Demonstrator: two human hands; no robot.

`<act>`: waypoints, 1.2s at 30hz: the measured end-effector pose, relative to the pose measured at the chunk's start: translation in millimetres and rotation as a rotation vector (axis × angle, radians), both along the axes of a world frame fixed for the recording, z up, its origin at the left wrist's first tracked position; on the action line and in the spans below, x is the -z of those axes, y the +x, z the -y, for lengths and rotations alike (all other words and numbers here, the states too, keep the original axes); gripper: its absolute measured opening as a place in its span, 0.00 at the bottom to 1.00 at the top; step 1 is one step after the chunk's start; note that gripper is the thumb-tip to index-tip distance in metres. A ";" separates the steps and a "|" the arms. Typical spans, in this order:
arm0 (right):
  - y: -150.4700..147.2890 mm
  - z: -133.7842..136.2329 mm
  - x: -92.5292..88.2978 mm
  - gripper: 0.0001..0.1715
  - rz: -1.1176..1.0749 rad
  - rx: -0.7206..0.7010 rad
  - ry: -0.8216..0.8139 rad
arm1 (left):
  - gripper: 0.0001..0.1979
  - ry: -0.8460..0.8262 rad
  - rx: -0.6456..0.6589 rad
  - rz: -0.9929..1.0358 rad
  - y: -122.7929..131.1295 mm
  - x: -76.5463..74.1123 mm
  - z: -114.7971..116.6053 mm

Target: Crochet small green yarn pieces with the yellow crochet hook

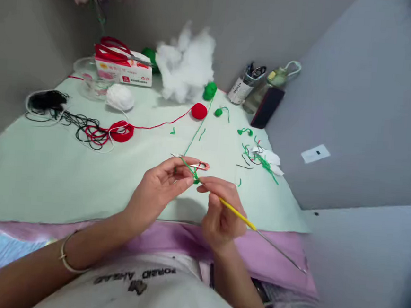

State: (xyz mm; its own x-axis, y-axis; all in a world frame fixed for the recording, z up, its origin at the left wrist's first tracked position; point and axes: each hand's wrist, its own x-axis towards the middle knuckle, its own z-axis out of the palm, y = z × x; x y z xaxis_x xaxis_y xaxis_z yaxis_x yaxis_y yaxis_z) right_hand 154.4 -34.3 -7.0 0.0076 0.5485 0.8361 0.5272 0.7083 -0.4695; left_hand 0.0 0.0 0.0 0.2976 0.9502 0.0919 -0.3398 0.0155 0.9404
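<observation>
My left hand [160, 188] pinches a strand of green yarn [192, 146] over the near part of a pale green table [47, 175]. The strand runs back to a green yarn ball [209, 90]. My right hand [220, 212] is closed on a yellow-handled crochet hook [238, 214], whose tip meets a small green stitch [196, 180] between both hands' fingertips. The hook's metal end sticks out to the lower right.
On the table lie a red yarn ball [199, 111], a red coil [121, 130], black thread [48, 101], a white ball [120, 97], white stuffing [185, 67], a tissue box with red scissors [123, 67], small snips [199, 165], green scraps [258, 159] and a tool cup [242, 85]. Grey walls surround it.
</observation>
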 end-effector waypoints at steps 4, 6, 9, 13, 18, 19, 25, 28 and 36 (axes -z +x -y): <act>-2.2 0.8 0.9 0.14 -0.031 0.011 -0.037 | 0.10 0.141 -0.077 -0.018 1.8 1.2 1.9; -3.4 1.1 0.7 0.14 -0.056 0.001 -0.056 | 0.14 0.258 -0.107 -0.056 1.2 3.4 1.7; -5.6 1.1 0.2 0.14 -0.096 -0.017 -0.067 | 0.17 0.390 -0.123 -0.100 -1.0 7.1 0.4; -8.4 0.6 0.2 0.14 -0.146 -0.016 -0.070 | 0.19 0.443 -0.132 -0.121 -2.4 7.6 -0.3; -9.6 -0.8 0.4 0.14 -0.165 -0.002 -0.061 | 0.15 0.191 -0.102 -0.032 0.8 1.0 0.5; -9.5 -1.2 0.5 0.14 -0.158 0.001 -0.051 | 0.15 0.112 -0.078 0.001 1.4 -0.4 0.4; -6.9 0.0 3.9 0.15 -0.094 0.030 -0.039 | 0.15 -0.165 0.025 0.108 2.8 -4.0 -0.6; -6.1 2.0 8.2 0.19 0.094 0.122 -0.005 | 0.17 -0.242 0.060 0.147 2.9 -6.3 0.5; -1.7 -2.0 -0.3 0.15 -0.167 0.017 -0.162 | 0.12 -0.469 0.244 0.313 1.0 -6.8 -2.9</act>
State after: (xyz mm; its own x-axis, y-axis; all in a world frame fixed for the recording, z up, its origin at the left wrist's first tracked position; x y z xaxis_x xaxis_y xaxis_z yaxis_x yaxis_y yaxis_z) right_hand 152.7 -32.4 -6.7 0.1488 0.6743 0.7233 0.4441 0.6079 -0.6582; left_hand 1.0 2.9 6.8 0.5382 0.8185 -0.2010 -0.5335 0.5155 0.6706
